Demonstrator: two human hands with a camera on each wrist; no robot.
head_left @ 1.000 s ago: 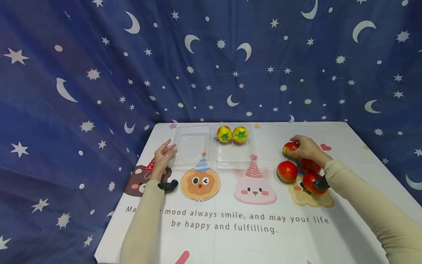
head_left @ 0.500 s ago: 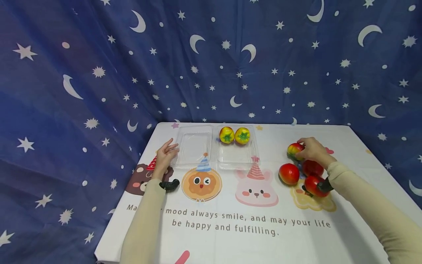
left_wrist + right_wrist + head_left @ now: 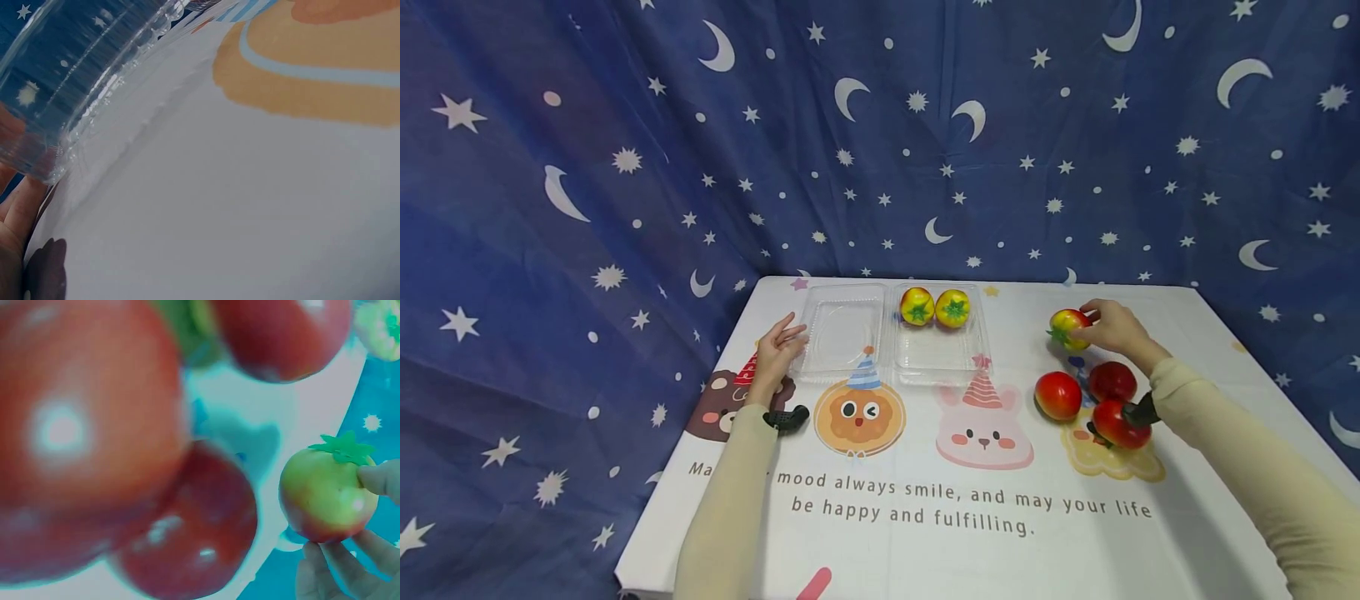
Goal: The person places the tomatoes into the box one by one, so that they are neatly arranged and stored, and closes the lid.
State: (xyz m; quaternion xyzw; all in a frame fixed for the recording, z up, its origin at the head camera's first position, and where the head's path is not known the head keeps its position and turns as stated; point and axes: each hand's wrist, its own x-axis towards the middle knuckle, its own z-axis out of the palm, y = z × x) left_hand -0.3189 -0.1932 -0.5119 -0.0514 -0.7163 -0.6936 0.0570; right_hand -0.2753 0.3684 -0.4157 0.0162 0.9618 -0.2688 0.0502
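Note:
My right hand (image 3: pixel 1116 327) pinches a red-and-yellow persimmon (image 3: pixel 1066 327) between thumb and fingers, raised over the table's right side. Its green leafy cap shows in the right wrist view, where the thumb (image 3: pixel 381 479) lies beside the cap and the fingers under the fruit. At the left, my left hand (image 3: pixel 777 354) has its fingers loosely extended at the edge of a clear plastic clamshell box (image 3: pixel 891 358). The fingers (image 3: pixel 22 209) appear behind the box wall in the left wrist view; firm contact cannot be told. Two persimmons (image 3: pixel 917 307) sit caps up in the box's right half.
Below my right hand lie three more fruits: a red one (image 3: pixel 1058 396), a darker red one (image 3: pixel 1112 382) and another (image 3: pixel 1122 423) partly behind the wrist camera. A printed white cloth (image 3: pixel 910 567) covers the table. A starry blue curtain (image 3: pixel 880 167) hangs behind.
The right hand has lifted the persimmon up and away from the other fruits, turning its cap leftward. The view has shifted slightly. My left hand has stayed by the box.

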